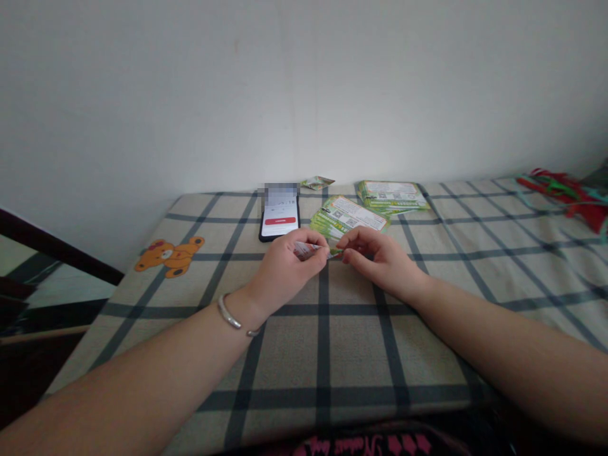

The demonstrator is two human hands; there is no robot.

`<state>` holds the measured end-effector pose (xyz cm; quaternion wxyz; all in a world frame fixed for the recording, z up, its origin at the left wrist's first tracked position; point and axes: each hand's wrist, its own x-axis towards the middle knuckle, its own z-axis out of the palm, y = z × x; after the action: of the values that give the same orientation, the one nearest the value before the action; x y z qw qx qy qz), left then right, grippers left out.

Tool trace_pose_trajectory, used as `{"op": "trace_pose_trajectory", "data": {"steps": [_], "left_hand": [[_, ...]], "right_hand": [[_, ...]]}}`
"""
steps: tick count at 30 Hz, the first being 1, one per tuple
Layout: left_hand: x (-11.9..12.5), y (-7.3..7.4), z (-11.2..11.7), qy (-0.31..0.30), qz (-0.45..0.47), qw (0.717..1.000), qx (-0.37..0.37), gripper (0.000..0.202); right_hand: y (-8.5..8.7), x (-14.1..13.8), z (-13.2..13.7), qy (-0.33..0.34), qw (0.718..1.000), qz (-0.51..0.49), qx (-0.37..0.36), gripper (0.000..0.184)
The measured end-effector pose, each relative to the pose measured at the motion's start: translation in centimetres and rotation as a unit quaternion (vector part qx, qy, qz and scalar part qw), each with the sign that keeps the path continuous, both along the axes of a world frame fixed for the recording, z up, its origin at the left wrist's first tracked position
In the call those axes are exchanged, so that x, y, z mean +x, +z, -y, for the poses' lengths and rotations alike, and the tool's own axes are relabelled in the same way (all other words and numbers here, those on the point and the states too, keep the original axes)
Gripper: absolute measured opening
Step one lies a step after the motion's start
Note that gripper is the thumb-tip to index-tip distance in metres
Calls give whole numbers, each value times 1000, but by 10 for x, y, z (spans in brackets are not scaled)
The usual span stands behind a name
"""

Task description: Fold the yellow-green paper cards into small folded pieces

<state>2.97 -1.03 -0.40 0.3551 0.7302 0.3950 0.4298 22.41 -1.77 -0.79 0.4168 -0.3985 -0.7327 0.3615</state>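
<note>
A small folded paper leaflet, whitish and green, is pinched between the thumb and fingers of my left hand. Curled at the leaflet's green right end are the thumb and forefinger of my right hand; they close on that tip, partly hiding it. Just beyond my hands lies a fanned pile of green and white printed leaflets. Another stack of the same leaflets sits farther back to the right. Near the wall rests a folded leaflet, left of that stack.
A phone with a lit screen lies beyond my left hand. The table has a checked cloth and a flat orange bear figure at left. Red and green fabric strips lie at far right. A white wall borders the back.
</note>
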Motion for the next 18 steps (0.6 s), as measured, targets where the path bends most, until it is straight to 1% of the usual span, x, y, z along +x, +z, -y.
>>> {"op": "trace_pose_trajectory", "data": {"steps": [3,6,8,10,13,16,18], "left_hand": [[0,1,1,-10,-8,1000,14,4],[1,-2,0,-14,-16,1000,23,4],[1,-6,-1,-14,1,999,37,10],[1,-10,-2,-12,26,999,46,20],[1,-15,-4,9,43,998,53,32],[-1,-16,-7,47,22,995,89,33],[-2,-16,-9,61,1,992,114,34]], "right_hand": [[2,-2,3,3,1000,9,15,5],[0,-3,2,-16,1000,4,14,6],[-1,-3,-1,-40,999,-6,6,7],[-3,-2,-3,-65,998,-28,-2,9],[-3,-1,-7,-86,994,-67,-19,12],[-2,0,-8,-93,990,-101,-45,15],[-2,0,-8,-94,986,-123,-55,17]]}}
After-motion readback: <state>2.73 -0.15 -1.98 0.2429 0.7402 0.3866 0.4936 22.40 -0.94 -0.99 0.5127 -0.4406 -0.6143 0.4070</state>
